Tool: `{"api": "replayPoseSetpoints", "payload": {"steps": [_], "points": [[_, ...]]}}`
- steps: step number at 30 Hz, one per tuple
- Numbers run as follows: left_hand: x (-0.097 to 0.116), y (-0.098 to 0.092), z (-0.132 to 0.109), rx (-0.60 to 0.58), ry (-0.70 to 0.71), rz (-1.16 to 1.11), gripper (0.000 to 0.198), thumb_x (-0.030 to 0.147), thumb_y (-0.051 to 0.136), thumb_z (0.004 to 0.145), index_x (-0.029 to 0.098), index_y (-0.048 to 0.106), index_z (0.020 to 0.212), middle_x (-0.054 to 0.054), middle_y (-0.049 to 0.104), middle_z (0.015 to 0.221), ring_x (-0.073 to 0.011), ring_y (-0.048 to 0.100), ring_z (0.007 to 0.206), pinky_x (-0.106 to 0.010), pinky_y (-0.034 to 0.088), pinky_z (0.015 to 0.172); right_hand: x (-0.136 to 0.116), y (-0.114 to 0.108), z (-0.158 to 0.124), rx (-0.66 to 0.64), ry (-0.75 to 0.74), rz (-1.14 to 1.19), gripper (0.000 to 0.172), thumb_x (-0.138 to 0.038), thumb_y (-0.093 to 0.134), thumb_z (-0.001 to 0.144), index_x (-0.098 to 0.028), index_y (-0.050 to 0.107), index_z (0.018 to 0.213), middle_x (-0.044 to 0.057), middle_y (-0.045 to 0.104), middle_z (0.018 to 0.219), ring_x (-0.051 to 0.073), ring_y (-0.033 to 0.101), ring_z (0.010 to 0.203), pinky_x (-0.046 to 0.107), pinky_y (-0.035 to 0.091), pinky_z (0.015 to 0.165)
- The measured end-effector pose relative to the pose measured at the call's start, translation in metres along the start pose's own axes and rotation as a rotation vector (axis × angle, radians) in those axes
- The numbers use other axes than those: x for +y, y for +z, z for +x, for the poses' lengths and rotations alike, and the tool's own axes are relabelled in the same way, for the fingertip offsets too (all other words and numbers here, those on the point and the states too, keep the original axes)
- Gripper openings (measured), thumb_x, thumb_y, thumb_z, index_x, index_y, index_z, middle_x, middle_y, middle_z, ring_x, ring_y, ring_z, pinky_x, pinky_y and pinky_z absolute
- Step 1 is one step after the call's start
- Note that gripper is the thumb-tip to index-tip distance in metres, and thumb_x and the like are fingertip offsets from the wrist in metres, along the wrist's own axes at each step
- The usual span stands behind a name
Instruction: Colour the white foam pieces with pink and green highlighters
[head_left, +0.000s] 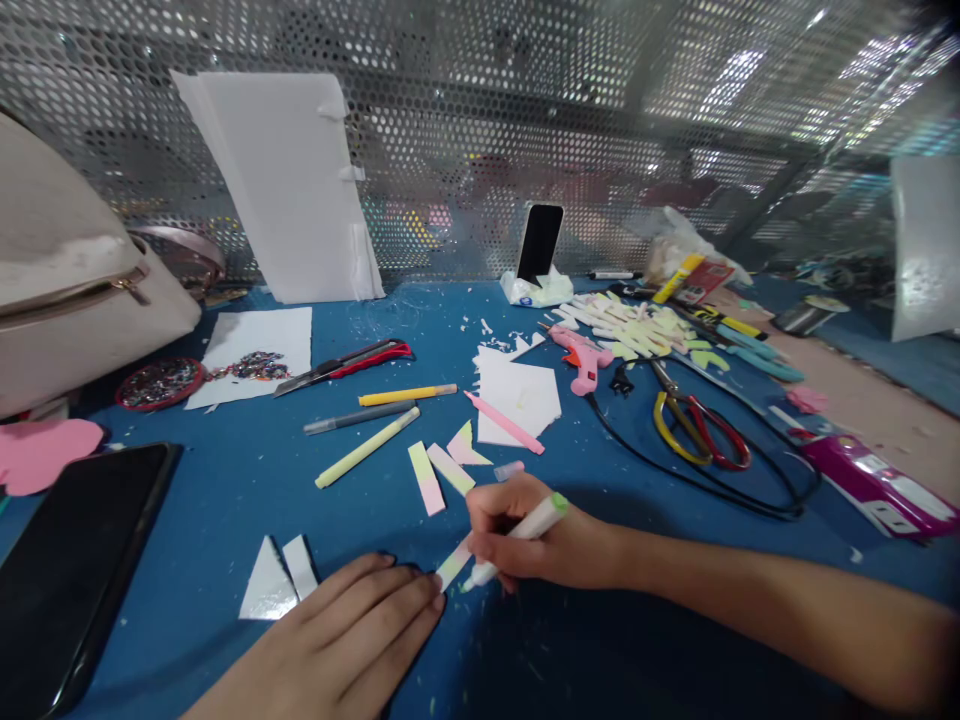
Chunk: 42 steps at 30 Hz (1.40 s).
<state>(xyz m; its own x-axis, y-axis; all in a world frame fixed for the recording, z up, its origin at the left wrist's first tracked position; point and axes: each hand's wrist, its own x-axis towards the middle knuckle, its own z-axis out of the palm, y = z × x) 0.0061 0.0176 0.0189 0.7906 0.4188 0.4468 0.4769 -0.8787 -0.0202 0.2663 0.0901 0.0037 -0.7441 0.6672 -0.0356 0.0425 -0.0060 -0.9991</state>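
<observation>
Head view: toward the near edge of the surface [247,480], a strip [453,565] slants away rightward from the left hand [352,625], outstretched fingers touching its near end, the right hand [568,553] pinching a marker [538,520], tip just beside it.

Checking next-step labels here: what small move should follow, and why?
Probably ease the white marker slightly left onto the paper strip: the right hand has its tip beside the strip's edge, and the left hand touches the strip's end.
</observation>
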Motion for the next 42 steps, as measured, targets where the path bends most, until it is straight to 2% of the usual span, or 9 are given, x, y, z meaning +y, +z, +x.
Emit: {"api": "replayPoseSetpoints", "payload": {"steps": [5, 8, 11, 17, 26, 32, 37, 40, 42], "points": [[0.001, 0.008, -0.013, 0.028, -0.044, 0.004, 0.047, 0.020, 0.025, 0.115, 0.020, 0.069, 0.133, 0.005, 0.070, 0.133, -0.0117, 0.061, 0.124, -0.029, 0.021, 0.126, 0.000, 0.000, 0.000, 0.022, 0.012, -0.027, 0.025, -0.028, 0.079, 0.088, -0.015, 0.059, 0.079, -0.002, 0.064, 0.063, 0.006, 0.056, 0.052, 0.013, 0.041, 0.051], [0.001, 0.015, -0.023, -0.057, -0.038, -0.006, 0.045, 0.021, 0.026, 0.115, 0.020, 0.057, 0.148, 0.001, 0.064, 0.143, -0.0158, 0.057, 0.132, -0.031, 0.033, 0.122, -0.001, 0.000, -0.001, 0.005, 0.023, -0.006, 0.029, -0.030, 0.077, 0.090, -0.015, 0.057, 0.076, -0.003, 0.062, 0.060, 0.006, 0.055, 0.050, 0.013, 0.040, 0.050], [0.002, 0.021, -0.029, -0.044, -0.049, -0.027, 0.047, 0.020, 0.024, 0.115, 0.020, 0.050, 0.153, 0.000, 0.063, 0.145, -0.0170, 0.056, 0.133, -0.033, 0.032, 0.122, -0.001, 0.000, -0.001, 0.025, 0.031, -0.024, 0.027, -0.031, 0.080, 0.087, -0.014, 0.060, 0.080, -0.001, 0.065, 0.064, 0.006, 0.056, 0.053, 0.014, 0.041, 0.051], [0.003, 0.023, -0.024, 0.019, -0.077, -0.057, 0.045, 0.022, 0.027, 0.114, 0.020, 0.054, 0.150, -0.001, 0.070, 0.134, -0.0169, 0.062, 0.125, -0.029, 0.043, 0.116, -0.001, 0.001, 0.000, 0.023, 0.033, -0.029, 0.032, -0.039, 0.077, 0.089, -0.015, 0.059, 0.078, -0.002, 0.064, 0.063, 0.007, 0.057, 0.053, 0.015, 0.041, 0.052], [0.005, 0.022, -0.022, 0.032, -0.071, -0.059, 0.041, 0.033, 0.036, 0.114, 0.019, 0.060, 0.144, -0.002, 0.070, 0.132, -0.0169, 0.061, 0.124, -0.028, 0.039, 0.118, -0.001, 0.001, 0.000, 0.012, 0.016, -0.024, 0.030, -0.035, 0.078, 0.089, -0.015, 0.060, 0.078, -0.002, 0.064, 0.063, 0.007, 0.058, 0.054, 0.015, 0.041, 0.052], [0.004, 0.022, -0.022, 0.046, -0.077, -0.055, 0.047, 0.019, 0.024, 0.114, 0.019, 0.065, 0.138, -0.001, 0.071, 0.130, -0.0149, 0.061, 0.125, -0.031, 0.031, 0.123, -0.001, 0.000, -0.001, 0.033, 0.018, -0.040, 0.031, -0.037, 0.077, 0.090, -0.015, 0.059, 0.079, -0.001, 0.064, 0.066, 0.008, 0.058, 0.054, 0.015, 0.041, 0.051], [0.002, 0.017, -0.017, 0.038, -0.059, -0.060, 0.039, 0.022, 0.033, 0.115, 0.017, 0.065, 0.136, -0.002, 0.073, 0.123, -0.0142, 0.063, 0.120, -0.028, 0.033, 0.122, -0.002, -0.004, -0.005, -0.018, 0.068, -0.047, 0.033, -0.041, 0.071, 0.093, -0.015, 0.057, 0.078, -0.002, 0.061, 0.063, 0.007, 0.055, 0.051, 0.015, 0.040, 0.049], [0.001, 0.014, -0.014, -0.074, -0.072, -0.076, 0.035, 0.020, 0.038, 0.114, 0.018, 0.066, 0.135, 0.000, 0.071, 0.127, -0.0135, 0.061, 0.124, -0.029, 0.027, 0.125, -0.004, -0.006, -0.006, -0.005, 0.070, -0.045, 0.030, -0.041, 0.071, 0.093, -0.015, 0.060, 0.084, 0.000, 0.063, 0.067, 0.008, 0.057, 0.054, 0.016, 0.040, 0.050], [-0.001, 0.013, -0.014, -0.081, -0.070, -0.077, 0.035, 0.018, 0.038, 0.114, 0.017, 0.066, 0.133, 0.001, 0.071, 0.126, -0.0130, 0.061, 0.124, -0.031, 0.019, 0.128, -0.005, -0.007, -0.007, -0.015, 0.073, -0.059, 0.029, -0.042, 0.069, 0.094, -0.014, 0.062, 0.090, 0.001, 0.063, 0.069, 0.009, 0.058, 0.056, 0.017, 0.041, 0.052]]}}
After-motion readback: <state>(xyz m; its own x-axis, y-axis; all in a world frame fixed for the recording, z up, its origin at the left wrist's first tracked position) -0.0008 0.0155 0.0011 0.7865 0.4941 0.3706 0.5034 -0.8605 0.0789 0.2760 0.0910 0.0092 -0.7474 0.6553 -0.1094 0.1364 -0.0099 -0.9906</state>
